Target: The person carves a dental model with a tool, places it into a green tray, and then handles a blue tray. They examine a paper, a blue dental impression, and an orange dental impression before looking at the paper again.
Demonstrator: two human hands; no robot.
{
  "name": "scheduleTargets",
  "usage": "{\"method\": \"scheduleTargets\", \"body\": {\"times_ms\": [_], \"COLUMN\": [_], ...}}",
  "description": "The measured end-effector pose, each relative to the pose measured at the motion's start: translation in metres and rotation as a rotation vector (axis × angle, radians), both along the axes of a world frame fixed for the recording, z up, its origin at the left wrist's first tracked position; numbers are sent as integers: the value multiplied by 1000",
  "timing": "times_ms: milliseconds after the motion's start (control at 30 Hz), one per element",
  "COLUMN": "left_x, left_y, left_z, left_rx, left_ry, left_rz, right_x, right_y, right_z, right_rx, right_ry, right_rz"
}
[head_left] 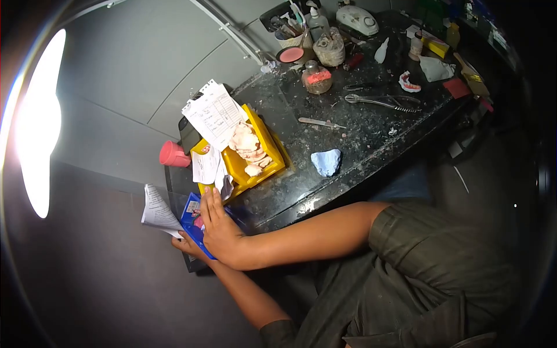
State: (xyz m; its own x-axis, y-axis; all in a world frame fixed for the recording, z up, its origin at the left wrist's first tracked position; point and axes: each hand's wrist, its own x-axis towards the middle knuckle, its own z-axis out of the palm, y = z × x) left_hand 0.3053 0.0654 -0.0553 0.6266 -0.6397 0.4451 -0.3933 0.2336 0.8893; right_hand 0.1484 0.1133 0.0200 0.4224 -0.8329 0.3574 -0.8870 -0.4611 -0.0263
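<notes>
Beyond the bench's left end, a small blue tray (pixel 189 220) is tilted between my hands. My left hand (pixel 188 246) grips its outer lower side, with a folded printed paper (pixel 158 209) sticking up beside the fingers. My right hand (pixel 221 233) lies along the tray's near side, its fingers straight and pointing at the bench; nothing shows in its grasp. Something pink and a small label are partly visible inside the tray. Close by stands a yellow tray (pixel 272 142) with pale pink plaster pieces (pixel 248 146), a handwritten form (pixel 216 115) and other papers (pixel 208 167).
The black bench (pixel 278 200) bears a pale blue moulded block (pixel 326 162), a scalpel-like knife (pixel 322 123), metal pliers (pixel 383 102) and a denture model (pixel 409 82). A pink cup (pixel 173 154) stands behind the yellow tray. Bottles and a brush holder (pixel 292 40) crowd the back.
</notes>
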Motion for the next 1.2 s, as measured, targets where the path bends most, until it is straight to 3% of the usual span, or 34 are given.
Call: {"method": "scheduleTargets", "body": {"times_ms": [433,833,900,1200], "left_x": [18,23,23,24], "left_y": [-5,-8,-9,-12], "left_z": [-16,-18,-18,-24], "left_rx": [-33,-27,-34,-59], "left_ry": [108,70,87,108], "left_rz": [-45,-25,-34,-63], "right_x": [5,8,4,-7], "right_y": [-8,-2,2,7], "right_z": [-2,-9,-12,-11], "right_rx": [142,-57,-275,-390], "right_ry": [-3,-172,-257,-465], "right_rz": [-13,10,66,236]}}
